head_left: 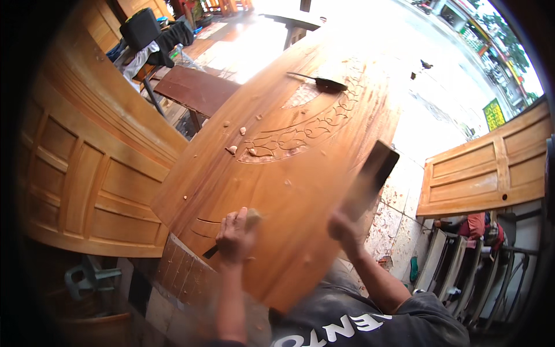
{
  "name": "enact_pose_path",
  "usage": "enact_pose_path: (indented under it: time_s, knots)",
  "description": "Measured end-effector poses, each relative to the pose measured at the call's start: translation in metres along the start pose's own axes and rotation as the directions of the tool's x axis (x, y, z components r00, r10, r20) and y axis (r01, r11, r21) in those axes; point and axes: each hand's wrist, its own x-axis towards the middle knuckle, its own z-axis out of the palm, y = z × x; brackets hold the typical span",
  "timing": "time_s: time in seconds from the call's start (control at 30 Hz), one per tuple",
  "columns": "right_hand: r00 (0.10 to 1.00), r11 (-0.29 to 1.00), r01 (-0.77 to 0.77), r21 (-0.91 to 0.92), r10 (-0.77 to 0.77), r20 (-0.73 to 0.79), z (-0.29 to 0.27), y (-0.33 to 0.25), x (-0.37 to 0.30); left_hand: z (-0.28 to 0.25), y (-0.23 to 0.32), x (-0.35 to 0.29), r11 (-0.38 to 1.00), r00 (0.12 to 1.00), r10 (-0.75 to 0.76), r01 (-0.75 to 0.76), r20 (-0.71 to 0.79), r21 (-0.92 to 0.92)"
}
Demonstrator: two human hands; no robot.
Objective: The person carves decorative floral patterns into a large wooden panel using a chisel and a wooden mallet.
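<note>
My left hand (233, 236) is closed around a chisel; its wooden handle end (252, 218) sticks out above the fist, and its dark blade (211, 252) points down to the left at the near left of a wooden door panel (289, 214). Two curved cut lines (207, 226) lie in the wood beside that hand. Over the panel's right side, my right hand (347, 230) grips a block-shaped wooden mallet (373, 179), blurred by motion and apart from the chisel. Farther up, a band of carved leaves (300, 137) curves across the panel.
A black brush (330, 85) lies on the far part of the panel, with wood chips (243, 131) scattered about. Panelled doors stand at left (104, 179) and right (485, 162). Below left is a green plastic chair (92, 280). Shavings litter the tiled floor (396, 231).
</note>
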Motion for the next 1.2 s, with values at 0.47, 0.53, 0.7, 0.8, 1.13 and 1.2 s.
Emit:
enact_pose_path:
  time_s: [0.47,0.53,0.7,0.8,1.13,1.2]
  knots:
    - [0.998,0.986,0.018,0.165,-0.027,0.052,-0.007,0.077,-0.014,-0.006,-0.004,-0.015,0.998,0.998,0.055,-0.055,0.027,0.002]
    - [0.999,0.986,0.040,0.164,-0.042,0.005,-0.014,0.091,-0.022,0.007,-0.007,-0.018,0.990,0.990,0.141,-0.141,0.011,-0.013]
    - [0.996,0.986,0.088,0.141,-0.088,-0.005,0.003,0.077,-0.024,0.002,-0.014,-0.018,0.976,0.977,0.215,-0.215,-0.010,-0.028]
    - [0.973,0.973,0.227,-0.034,-0.228,-0.028,-0.008,0.086,-0.019,0.001,-0.006,-0.015,0.962,0.965,0.260,-0.259,0.009,-0.089]
    - [0.953,0.956,0.233,0.177,-0.188,-0.239,0.027,0.041,-0.044,-0.009,-0.010,0.099,0.621,0.963,0.262,-0.115,0.068,-0.775]
    - [0.955,0.954,0.204,0.219,-0.145,-0.257,0.021,0.042,-0.043,0.004,-0.002,0.165,0.523,0.934,0.291,0.027,0.208,-0.852]
